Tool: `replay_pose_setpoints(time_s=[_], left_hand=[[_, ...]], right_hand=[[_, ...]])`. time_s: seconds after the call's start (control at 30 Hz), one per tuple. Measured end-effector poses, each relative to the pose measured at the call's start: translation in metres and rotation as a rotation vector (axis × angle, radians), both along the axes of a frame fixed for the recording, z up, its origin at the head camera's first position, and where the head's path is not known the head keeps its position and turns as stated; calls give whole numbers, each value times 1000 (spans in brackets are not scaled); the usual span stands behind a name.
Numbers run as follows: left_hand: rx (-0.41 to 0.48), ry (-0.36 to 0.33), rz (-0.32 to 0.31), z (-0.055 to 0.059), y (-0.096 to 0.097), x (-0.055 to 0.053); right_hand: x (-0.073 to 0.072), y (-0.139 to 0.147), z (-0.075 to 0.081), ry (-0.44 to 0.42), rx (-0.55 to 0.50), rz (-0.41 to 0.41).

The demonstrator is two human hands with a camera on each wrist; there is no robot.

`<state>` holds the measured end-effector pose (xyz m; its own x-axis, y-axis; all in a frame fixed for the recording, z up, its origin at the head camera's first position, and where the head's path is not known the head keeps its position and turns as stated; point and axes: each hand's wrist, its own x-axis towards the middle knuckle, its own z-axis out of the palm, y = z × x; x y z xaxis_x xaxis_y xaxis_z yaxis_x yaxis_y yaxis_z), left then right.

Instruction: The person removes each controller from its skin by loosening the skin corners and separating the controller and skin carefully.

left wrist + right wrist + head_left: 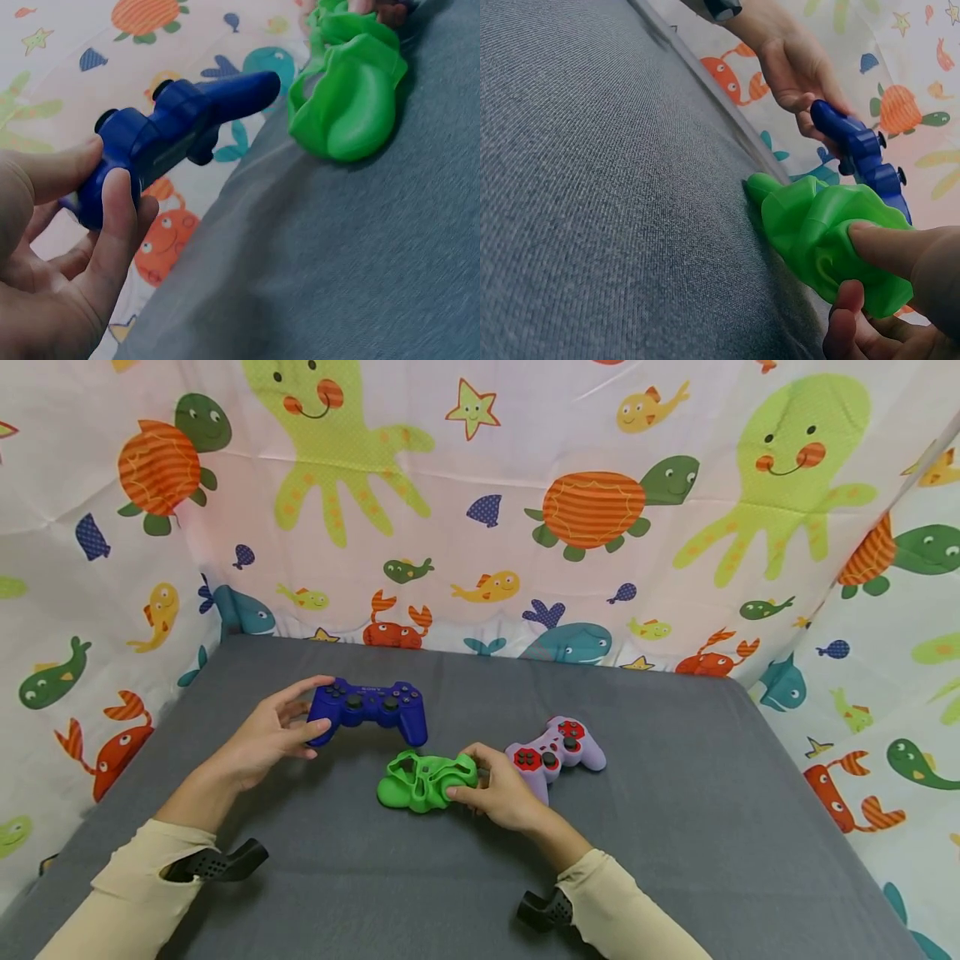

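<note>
A blue game controller point(367, 706) is held by its left grip in my left hand point(272, 731), thumb on the near side and fingers around the far side. In the left wrist view the controller point(161, 139) hangs above the table. My right hand point(502, 789) pinches the right end of a limp green silicone controller cover point(423, 781), thumb on top. Folds and openings show in the cover point(817, 232) in the right wrist view. Just right of that hand lies a lilac controller point(562, 752) with red button areas, its lower left grip partly behind the hand.
A grey cloth covers the table point(675, 843). Behind and at both sides hangs a white curtain point(450, 468) printed with sea animals. Each wrist carries a black camera mount point(217, 862) that sticks out over the table.
</note>
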<state>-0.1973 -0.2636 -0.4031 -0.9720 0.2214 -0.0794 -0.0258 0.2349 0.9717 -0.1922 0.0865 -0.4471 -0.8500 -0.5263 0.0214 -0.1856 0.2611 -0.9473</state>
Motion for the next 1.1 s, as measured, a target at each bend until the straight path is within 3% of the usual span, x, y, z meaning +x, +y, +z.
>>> replay_pose_setpoints(time_s=[0.27,0.73,1.1], left_hand=[[3,8,3,2,-15,-8],[8,27,38,-11,-43,-19],[48,-7,47,-18,-69,-26]], right_hand=[[0,-1,1,-3,3,4],[1,0,2,-2,25,17],[-2,2,1,-17,22,33]])
